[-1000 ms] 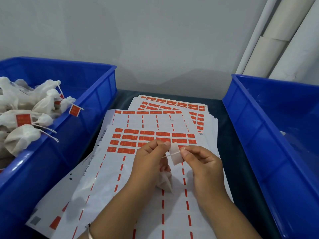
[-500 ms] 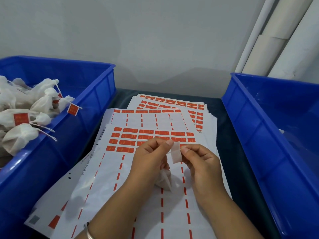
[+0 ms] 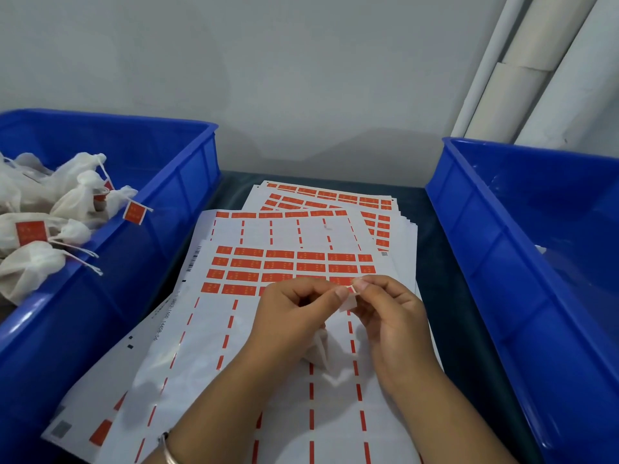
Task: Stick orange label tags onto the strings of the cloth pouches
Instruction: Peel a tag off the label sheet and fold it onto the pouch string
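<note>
Left hand [image 3: 294,313] and right hand [image 3: 388,309] both pinch one label tag [image 3: 348,298] above the label sheet [image 3: 268,329]; a cloth pouch [image 3: 318,349] hangs beneath the left hand, over that sheet.

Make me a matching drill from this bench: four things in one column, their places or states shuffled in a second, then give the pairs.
Things:
1. tagged pouches
2. right bin
3. label sheets
4. label tag

Places or states:
A. pinched between both hands' fingers
B. spread on the table between the bins
C. piled in the left bin
D. at the right, a small pale scrap visible inside

Pairs: 1-C, 2-D, 3-B, 4-A
</note>
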Demonstrator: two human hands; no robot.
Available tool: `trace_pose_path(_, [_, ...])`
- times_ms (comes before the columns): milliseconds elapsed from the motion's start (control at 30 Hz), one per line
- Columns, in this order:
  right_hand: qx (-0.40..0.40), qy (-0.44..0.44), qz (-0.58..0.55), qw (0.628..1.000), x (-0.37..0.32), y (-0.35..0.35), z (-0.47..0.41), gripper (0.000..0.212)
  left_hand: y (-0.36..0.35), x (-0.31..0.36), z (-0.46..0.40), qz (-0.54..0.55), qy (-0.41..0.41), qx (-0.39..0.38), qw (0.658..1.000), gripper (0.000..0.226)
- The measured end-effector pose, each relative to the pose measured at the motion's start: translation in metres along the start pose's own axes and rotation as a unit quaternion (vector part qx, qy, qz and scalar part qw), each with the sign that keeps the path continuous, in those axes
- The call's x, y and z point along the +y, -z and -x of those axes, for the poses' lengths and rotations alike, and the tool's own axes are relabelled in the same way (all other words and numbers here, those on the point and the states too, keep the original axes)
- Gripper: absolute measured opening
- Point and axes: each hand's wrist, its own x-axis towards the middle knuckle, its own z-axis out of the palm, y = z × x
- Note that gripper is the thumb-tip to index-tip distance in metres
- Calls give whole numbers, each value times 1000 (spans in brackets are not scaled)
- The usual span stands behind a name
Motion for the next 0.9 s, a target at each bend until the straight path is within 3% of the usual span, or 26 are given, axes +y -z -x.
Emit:
trace_pose_path(333, [0, -8, -19, 1000, 0, 2, -1, 25, 2, -9, -2, -121, -73, -27, 990, 16])
trace_pose_path(500, [8, -16, -34, 999, 1, 2, -3, 25, 3, -13, 0, -185, -123, -34, 974, 24])
trace_pose_path(800, [16, -46, -51, 998, 3, 1, -5, 14, 3, -16, -1, -199, -113, -50, 972, 28])
trace_pose_path(900, [11, -45, -41, 998, 3, 1, -5, 10, 2, -13, 1, -164, -126, -22, 978, 22])
